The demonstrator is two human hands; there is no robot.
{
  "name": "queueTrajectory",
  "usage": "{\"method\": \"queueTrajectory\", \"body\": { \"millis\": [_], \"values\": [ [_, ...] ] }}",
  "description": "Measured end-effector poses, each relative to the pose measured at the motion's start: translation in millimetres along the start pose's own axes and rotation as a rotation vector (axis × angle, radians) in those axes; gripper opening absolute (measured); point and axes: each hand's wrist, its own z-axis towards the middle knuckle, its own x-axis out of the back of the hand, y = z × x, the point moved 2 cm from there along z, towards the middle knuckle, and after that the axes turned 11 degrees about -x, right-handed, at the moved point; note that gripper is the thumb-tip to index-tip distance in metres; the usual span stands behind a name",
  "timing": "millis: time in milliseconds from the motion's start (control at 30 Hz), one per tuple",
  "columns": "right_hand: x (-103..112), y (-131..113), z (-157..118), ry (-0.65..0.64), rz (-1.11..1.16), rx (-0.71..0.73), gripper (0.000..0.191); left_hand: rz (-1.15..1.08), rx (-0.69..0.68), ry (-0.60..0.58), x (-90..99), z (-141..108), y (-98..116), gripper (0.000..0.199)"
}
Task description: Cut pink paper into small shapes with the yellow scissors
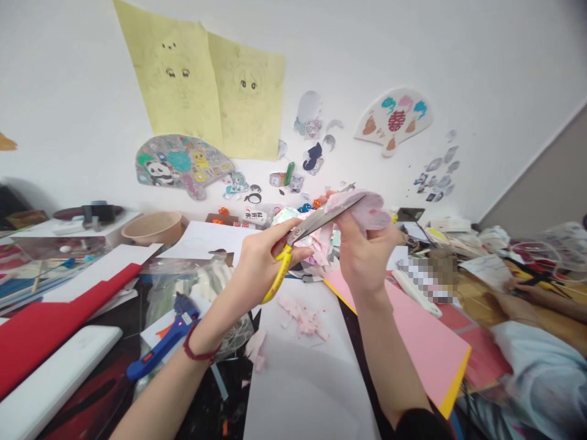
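My left hand point(254, 263) is closed around the yellow handles of a pair of scissors point(280, 274), whose blades point up and to the right. Pinched in my right hand point(367, 260) is a thin, pale pink piece of paper or fabric point(373, 211). The blades lie against this piece; whether they are parted there I cannot make out. Beneath my hands, small pink scraps point(305, 318) are scattered over a white sheet of paper point(312, 379). Behind, partly hidden, is a heap of crumpled pink and pale green pieces point(314, 241).
A blue glue gun point(167, 345) lies left of my left forearm, near a clear plastic bag point(206, 281). Further left are a red strip point(68, 324), a long white box-like object point(64, 379) and a tan bowl point(153, 229). A pink sheet point(413, 342) and another person's arm point(523, 308) are at right.
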Motion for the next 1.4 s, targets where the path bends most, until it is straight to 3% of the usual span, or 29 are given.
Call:
{"method": "queueTrajectory", "body": {
  "millis": [367,500,600,733,867,967,1200,1400],
  "values": [
    [-4,-5,-1,-0.034,0.025,-0.004,0.018,0.102,-0.019,-0.074,0.7,-1,5,0.048],
    [-3,-8,-2,0.011,0.040,-0.012,0.017,0.144,-0.062,-0.033,-0.3,-1,5,0.046],
    [0,-9,-2,0.051,0.009,-0.038,0.018,0.120,-0.022,0.029,-0.7,-1,5,0.043],
    [-2,-11,-1,-0.105,-0.039,-0.118,0.020,-0.059,0.077,0.181,2.1,0,6,0.034],
    [-7,-11,-5,-0.283,-0.071,-0.236,0.018,-0.247,0.091,0.308,8.0,3,9,0.036],
    [-11,-9,-8,-0.329,-0.107,-0.268,0.019,-0.305,0.095,0.309,11.0,4,10,0.039],
    [-14,-3,-10,-0.373,-0.139,-0.323,0.024,-0.207,0.054,0.289,12.3,3,13,0.034],
    [-13,-1,-7,-0.483,-0.146,-0.385,0.024,-0.141,0.055,0.250,14.2,3,14,0.031]
  ]
}}
